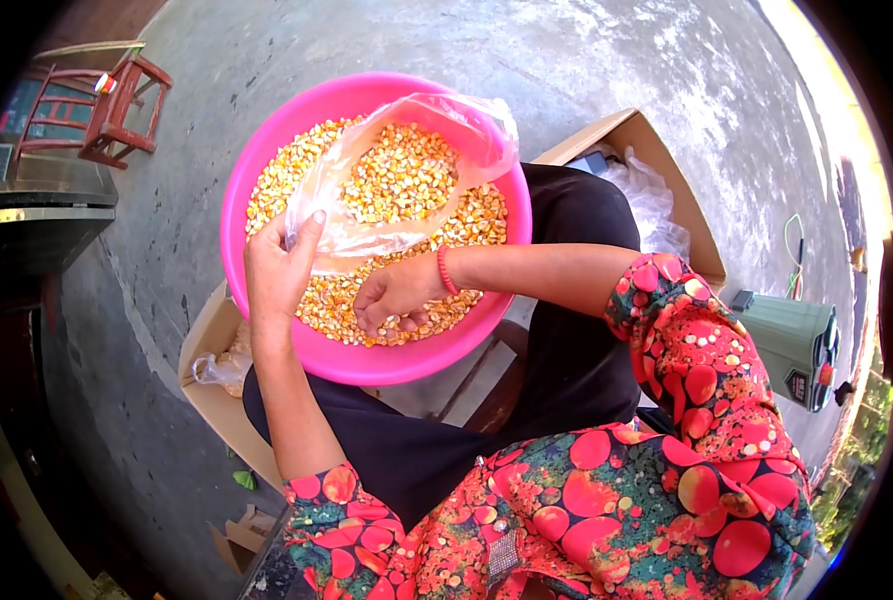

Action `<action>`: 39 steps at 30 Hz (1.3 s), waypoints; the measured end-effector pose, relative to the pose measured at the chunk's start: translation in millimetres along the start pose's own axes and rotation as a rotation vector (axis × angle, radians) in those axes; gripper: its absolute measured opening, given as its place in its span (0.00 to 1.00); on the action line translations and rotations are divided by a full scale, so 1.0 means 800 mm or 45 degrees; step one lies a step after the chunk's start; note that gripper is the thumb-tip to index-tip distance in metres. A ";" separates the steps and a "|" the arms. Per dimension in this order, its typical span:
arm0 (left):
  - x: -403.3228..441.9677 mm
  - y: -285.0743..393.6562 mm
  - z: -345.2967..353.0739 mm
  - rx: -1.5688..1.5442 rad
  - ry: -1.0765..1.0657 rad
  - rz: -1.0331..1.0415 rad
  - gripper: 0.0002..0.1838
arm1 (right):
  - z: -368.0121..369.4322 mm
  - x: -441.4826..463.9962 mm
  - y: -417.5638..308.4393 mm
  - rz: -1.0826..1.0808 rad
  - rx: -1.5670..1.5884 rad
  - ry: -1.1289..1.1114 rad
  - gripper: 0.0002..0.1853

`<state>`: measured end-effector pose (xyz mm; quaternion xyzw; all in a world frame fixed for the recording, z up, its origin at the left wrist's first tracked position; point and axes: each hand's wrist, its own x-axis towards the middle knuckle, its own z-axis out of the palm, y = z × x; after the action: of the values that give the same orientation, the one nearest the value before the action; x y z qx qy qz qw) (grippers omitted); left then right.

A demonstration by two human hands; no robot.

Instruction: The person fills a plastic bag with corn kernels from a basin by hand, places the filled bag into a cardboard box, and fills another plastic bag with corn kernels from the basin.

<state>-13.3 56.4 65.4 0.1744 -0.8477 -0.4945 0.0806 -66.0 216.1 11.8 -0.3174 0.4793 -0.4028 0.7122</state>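
Note:
A wide pink basin [366,371] holds a deep layer of yellow corn kernels [481,215]. A clear plastic bag [351,235] lies over the kernels, reaching to the basin's far right rim, with kernels showing through it. At the left side of the basin, my left hand [281,265] pinches the bag's edge between thumb and fingers. My right hand [396,295], with a red bead bracelet at the wrist, is in the kernels near the basin's middle. Its fingers are curled downward with the tips among the kernels; whether kernels are in its grasp is hidden.
A cardboard box [691,205] with plastic bags stands right of the basin, and another box [206,335] with a bag of kernels at its lower left. A red wooden chair [116,120] is at the upper left. A grey-green bin [781,335] stands at the right.

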 end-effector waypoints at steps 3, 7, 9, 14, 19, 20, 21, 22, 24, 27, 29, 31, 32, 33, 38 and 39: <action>-0.001 0.000 0.000 -0.029 0.025 0.006 0.13 | -0.003 -0.015 -0.022 -0.065 0.011 -0.093 0.08; 0.001 0.001 -0.001 0.011 -0.004 -0.026 0.13 | -0.030 -0.054 -0.062 -0.273 0.044 0.031 0.09; 0.001 0.001 0.000 -0.012 0.003 -0.011 0.13 | -0.052 -0.072 -0.073 -0.391 -0.089 0.357 0.09; 0.001 0.001 0.002 -0.010 0.017 -0.023 0.13 | -0.099 -0.085 -0.064 -0.380 -0.676 1.020 0.12; 0.001 0.000 0.002 -0.026 0.006 -0.028 0.13 | -0.101 -0.074 -0.045 -0.677 -1.549 1.419 0.07; 0.001 0.001 0.002 -0.028 0.012 -0.032 0.13 | -0.091 -0.075 -0.053 -0.694 -1.474 1.336 0.04; 0.001 0.001 0.003 -0.029 0.013 -0.031 0.13 | -0.080 -0.074 -0.059 -0.725 -1.347 1.125 0.04; 0.001 0.001 0.003 -0.045 0.017 -0.021 0.13 | -0.064 -0.073 -0.064 -0.843 -1.159 0.862 0.05; 0.001 0.000 0.002 -0.059 0.021 -0.011 0.13 | -0.038 -0.057 -0.055 -0.826 -0.865 0.320 0.05; 0.002 0.000 0.001 0.027 -0.006 -0.066 0.14 | -0.005 -0.029 -0.027 -0.544 -1.373 0.038 0.07; 0.002 -0.001 0.002 -0.033 0.013 -0.034 0.14 | 0.012 -0.020 0.000 -0.380 -1.567 0.241 0.07; 0.003 -0.006 -0.002 0.003 -0.022 -0.048 0.14 | 0.010 -0.011 0.019 -0.159 -1.776 0.424 0.11; 0.004 -0.007 -0.003 0.039 -0.056 -0.060 0.15 | 0.011 -0.004 0.027 -0.156 -1.779 0.424 0.11; 0.003 -0.005 -0.002 0.037 -0.055 -0.058 0.15 | 0.015 0.001 0.028 -0.086 -1.775 0.404 0.12; 0.000 0.005 0.000 0.023 0.003 -0.052 0.14 | 0.021 0.015 0.033 0.041 -1.695 0.210 0.13; 0.000 0.005 0.001 0.022 0.003 -0.052 0.14 | 0.015 0.021 0.038 -0.054 -1.614 0.245 0.12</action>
<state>-14.6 58.7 68.9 0.1927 -0.8481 -0.4886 0.0700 -43.4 216.6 -16.5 -0.6487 0.6800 -0.0820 0.3319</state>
